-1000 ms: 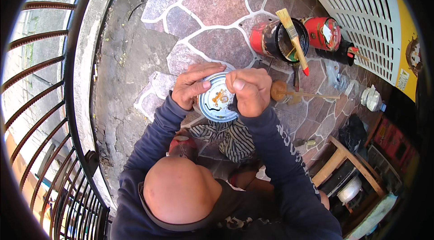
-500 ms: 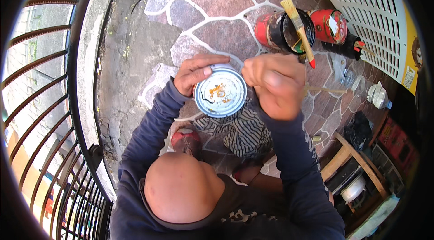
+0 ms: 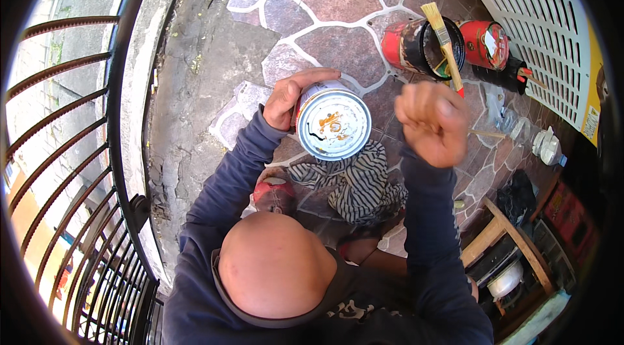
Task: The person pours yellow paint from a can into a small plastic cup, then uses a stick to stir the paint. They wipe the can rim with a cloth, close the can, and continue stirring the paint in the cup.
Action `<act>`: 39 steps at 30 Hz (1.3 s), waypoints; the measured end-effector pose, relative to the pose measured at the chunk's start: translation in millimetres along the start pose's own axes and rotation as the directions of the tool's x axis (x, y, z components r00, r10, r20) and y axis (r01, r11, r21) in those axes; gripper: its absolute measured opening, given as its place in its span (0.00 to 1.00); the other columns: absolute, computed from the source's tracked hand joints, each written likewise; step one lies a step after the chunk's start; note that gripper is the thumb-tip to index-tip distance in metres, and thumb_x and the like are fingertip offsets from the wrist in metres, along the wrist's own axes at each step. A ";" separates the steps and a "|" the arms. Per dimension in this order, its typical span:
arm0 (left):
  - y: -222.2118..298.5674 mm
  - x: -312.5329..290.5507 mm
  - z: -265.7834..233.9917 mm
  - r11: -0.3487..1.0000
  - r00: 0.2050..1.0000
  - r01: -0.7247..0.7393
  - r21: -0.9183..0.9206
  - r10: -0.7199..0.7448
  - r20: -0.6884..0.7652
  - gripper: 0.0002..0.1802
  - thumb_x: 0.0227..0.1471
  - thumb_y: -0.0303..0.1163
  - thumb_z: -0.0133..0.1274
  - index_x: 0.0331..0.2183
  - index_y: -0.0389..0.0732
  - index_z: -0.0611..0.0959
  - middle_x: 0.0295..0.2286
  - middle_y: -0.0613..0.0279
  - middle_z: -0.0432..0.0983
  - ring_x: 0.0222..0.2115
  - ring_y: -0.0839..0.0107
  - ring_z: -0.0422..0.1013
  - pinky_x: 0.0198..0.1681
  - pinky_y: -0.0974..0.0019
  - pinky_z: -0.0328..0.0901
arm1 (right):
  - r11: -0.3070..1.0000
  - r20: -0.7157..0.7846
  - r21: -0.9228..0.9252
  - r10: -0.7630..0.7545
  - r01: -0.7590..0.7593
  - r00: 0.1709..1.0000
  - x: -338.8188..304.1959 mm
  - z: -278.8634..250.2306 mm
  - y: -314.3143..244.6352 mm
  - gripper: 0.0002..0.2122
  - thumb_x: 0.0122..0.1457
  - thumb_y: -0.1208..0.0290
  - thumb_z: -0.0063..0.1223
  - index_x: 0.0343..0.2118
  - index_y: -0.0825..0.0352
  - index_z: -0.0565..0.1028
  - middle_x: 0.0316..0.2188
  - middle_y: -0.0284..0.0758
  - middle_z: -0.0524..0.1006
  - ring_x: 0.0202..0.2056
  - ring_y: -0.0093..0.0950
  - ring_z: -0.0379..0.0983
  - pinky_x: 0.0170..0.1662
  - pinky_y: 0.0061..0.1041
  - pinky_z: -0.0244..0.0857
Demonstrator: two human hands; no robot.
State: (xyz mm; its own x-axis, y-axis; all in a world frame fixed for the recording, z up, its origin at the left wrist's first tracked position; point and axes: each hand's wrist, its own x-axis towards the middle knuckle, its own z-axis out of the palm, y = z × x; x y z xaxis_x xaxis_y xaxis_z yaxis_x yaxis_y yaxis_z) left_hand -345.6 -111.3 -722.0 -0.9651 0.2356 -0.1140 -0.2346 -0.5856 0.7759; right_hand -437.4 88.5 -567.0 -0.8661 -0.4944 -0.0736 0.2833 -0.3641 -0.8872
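Note:
My left hand (image 3: 290, 99) wraps round the side of a metal paint can (image 3: 333, 125), thumb near its rim. The pale round lid faces up, marked with orange stains and a dark curved streak. To the right, apart from the can, my right hand (image 3: 432, 122) is closed in a fist. Whatever it holds, if anything, is hidden. Below the can hangs a black-and-white striped cloth (image 3: 361, 189).
A flat paintbrush (image 3: 444, 42) lies across an open black-rimmed red can (image 3: 402, 46) ahead right. Beside it are another red can (image 3: 484, 44), a clear plastic bottle (image 3: 547, 146) and a pale slatted panel (image 3: 533, 13). Black metal bars (image 3: 110, 130) run along the left.
My right hand has moved right, away from the can's rim. My left hand still holds the can, and the whole view has shifted slightly.

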 end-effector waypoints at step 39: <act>-42.3 -75.0 145.2 0.589 0.752 0.617 -0.522 -0.636 0.172 0.61 0.49 0.82 0.25 0.62 0.38 0.66 0.53 0.52 0.73 0.52 0.59 0.70 0.58 0.60 0.63 | 0.557 -0.391 -0.791 -0.143 -0.253 0.909 -207.0 25.5 55.8 0.12 0.65 0.69 0.44 0.44 0.73 0.73 0.36 0.50 0.76 0.39 0.46 0.74 0.47 0.36 0.67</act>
State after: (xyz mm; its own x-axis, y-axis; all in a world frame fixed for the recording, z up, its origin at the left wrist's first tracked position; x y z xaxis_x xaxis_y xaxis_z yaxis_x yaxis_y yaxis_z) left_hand -246.4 8.3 -656.2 -0.5569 0.6829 -0.4727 -0.7944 -0.6041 0.0631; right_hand -231.8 150.4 -589.7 -0.9889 -0.0891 -0.1185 0.0509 0.5467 -0.8358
